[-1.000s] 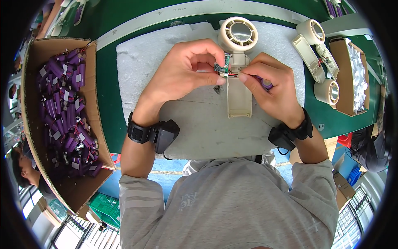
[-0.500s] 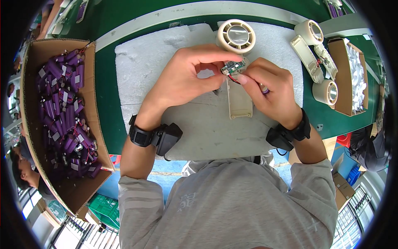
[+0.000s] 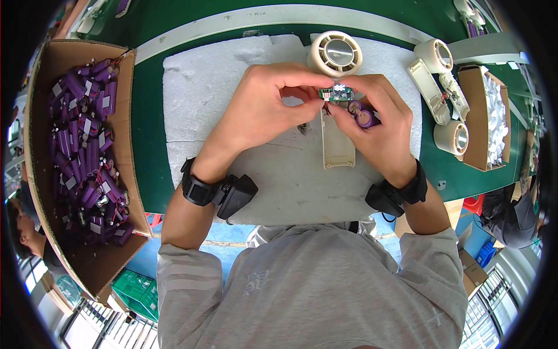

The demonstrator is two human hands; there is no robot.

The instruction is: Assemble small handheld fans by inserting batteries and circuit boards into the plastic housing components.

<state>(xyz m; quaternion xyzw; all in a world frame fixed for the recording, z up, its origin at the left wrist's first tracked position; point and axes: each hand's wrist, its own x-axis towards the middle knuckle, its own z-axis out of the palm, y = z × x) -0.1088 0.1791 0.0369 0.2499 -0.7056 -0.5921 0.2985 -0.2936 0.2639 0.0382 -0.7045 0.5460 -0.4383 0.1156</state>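
Note:
Between my two hands is a small green circuit board [image 3: 343,95] with a lit white display. The thumb and forefinger of my left hand [image 3: 264,104] pinch its left end. My right hand [image 3: 381,116] grips its right side and also cups a purple battery pack [image 3: 364,118], whose round ends show below the board. Short red and black wires run at the board's left end, partly hidden by fingers. Just beyond my hands stands a cream round fan head [image 3: 335,53]. Its open handle shell [image 3: 339,145] lies toward me on the foam, its upper part covered by my hands.
A white foam slab [image 3: 215,75] lies on the green table [image 3: 152,174]. A cardboard box [image 3: 125,104] of purple battery packs [image 3: 87,151] stands at left. On the right are opened cream fans [image 3: 430,87] and a carton [image 3: 474,110] of small white pieces. Other people sit at both sides.
The board has turned to face up and its display is now lit. My right hand has rolled, bringing the battery pack's ends into sight.

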